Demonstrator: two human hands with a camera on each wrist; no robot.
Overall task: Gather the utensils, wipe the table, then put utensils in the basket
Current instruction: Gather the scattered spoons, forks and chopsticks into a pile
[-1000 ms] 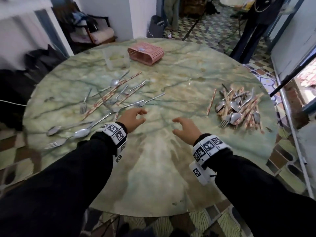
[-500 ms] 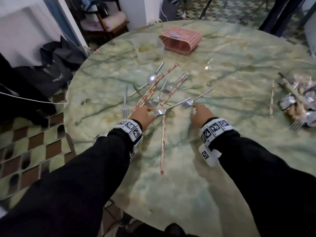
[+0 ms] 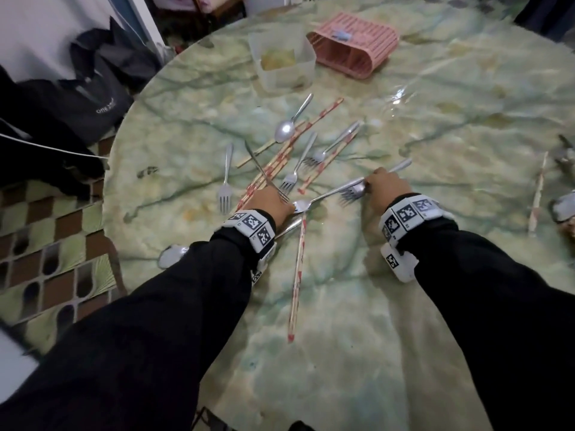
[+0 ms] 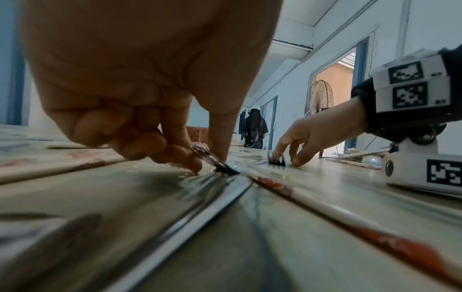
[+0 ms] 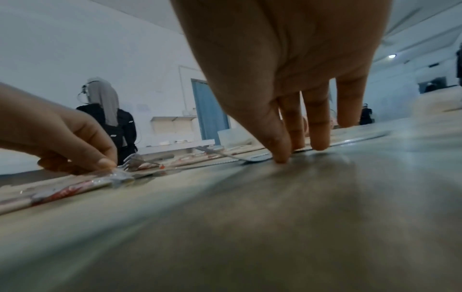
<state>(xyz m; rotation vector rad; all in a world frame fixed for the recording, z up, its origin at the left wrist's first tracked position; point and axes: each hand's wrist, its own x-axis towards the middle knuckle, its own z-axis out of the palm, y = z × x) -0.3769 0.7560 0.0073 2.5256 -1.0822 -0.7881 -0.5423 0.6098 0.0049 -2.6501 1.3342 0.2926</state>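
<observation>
Forks, spoons and red-patterned chopsticks lie scattered on the green marble table (image 3: 342, 353). My left hand (image 3: 270, 203) is down among them. Its curled fingers and thumb (image 4: 220, 138) pinch a fork (image 3: 264, 174) near the tines, beside a spoon (image 3: 300, 206). My right hand (image 3: 385, 188) has straight fingers (image 5: 317, 138) pressing on another fork (image 3: 353, 192) that lies flat. The pink basket (image 3: 351, 54) lies on its side at the far edge, well beyond both hands.
A clear plastic container (image 3: 281, 60) stands left of the basket. One long chopstick (image 3: 297, 275) lies between my forearms. A gathered pile of utensils (image 3: 563, 209) sits at the right edge. A black bag (image 3: 93, 101) is on the floor to the left.
Both hands moved forward and down onto the left cluster. The left hand closed on a fork, and the right hand's fingers came down on another fork. The head view shifted left and closer.
</observation>
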